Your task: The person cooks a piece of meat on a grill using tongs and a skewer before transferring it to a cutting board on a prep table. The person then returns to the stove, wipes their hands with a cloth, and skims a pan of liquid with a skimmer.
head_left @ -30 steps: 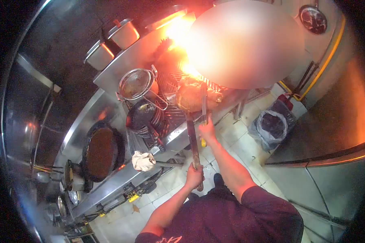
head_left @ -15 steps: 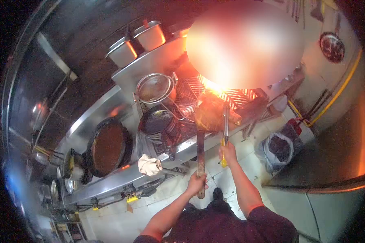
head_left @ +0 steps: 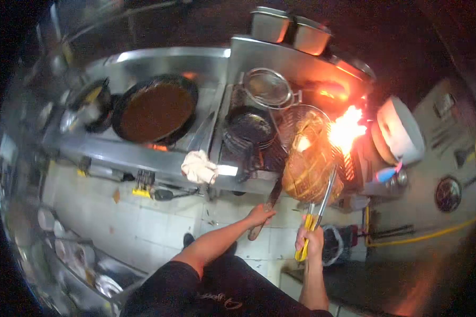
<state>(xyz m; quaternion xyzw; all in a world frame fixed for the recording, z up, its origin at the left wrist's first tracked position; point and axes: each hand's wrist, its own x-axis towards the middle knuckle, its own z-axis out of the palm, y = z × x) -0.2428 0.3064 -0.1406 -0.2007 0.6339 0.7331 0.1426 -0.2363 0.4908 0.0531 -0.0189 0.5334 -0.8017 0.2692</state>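
Observation:
My left hand [head_left: 260, 215] is closed around the handle of a long flat-bladed tool [head_left: 274, 196], whose far end passes out of sight near the meat. Yellow-handled metal tongs [head_left: 310, 227] are gripped in my right hand [head_left: 312, 242]. Their arms reach the near end of a large browned piece of meat [head_left: 308, 171] with a scored surface. The meat is raised over the front of the grill, close to tall flames [head_left: 348, 129] on its right. Whether the tongs are clamped on it is hard to tell.
Left of the meat are stacked black pans [head_left: 248, 127] and a round strainer [head_left: 267, 87]. A wide pan of brown sauce [head_left: 156, 111] sits further left. A crumpled cloth [head_left: 198, 166] lies at the stove's front edge. A large white pot [head_left: 402, 129] stands right of the flames.
The view has swung, so the stove sits further right. The meat now appears larger and nearer, with the tongs at its near end. My hands have moved further apart, each keeping its tool.

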